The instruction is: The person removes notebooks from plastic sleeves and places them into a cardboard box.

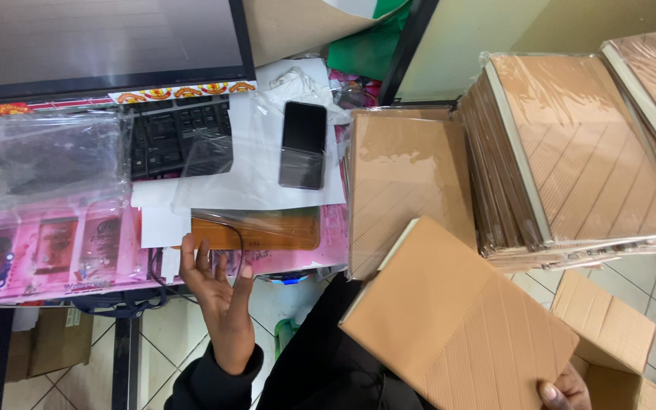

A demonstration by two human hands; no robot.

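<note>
Nearest, gripping a brown notebook by its lower corner with the right hand — only a thumb and knuckles showing, closed on the cover. Farther up, spreading the left hand open, fingers splayed, reaching toward an orange case at the desk edge — contact unclear. Beyond, wrapped notebook stacks lying beside a phone.
</note>
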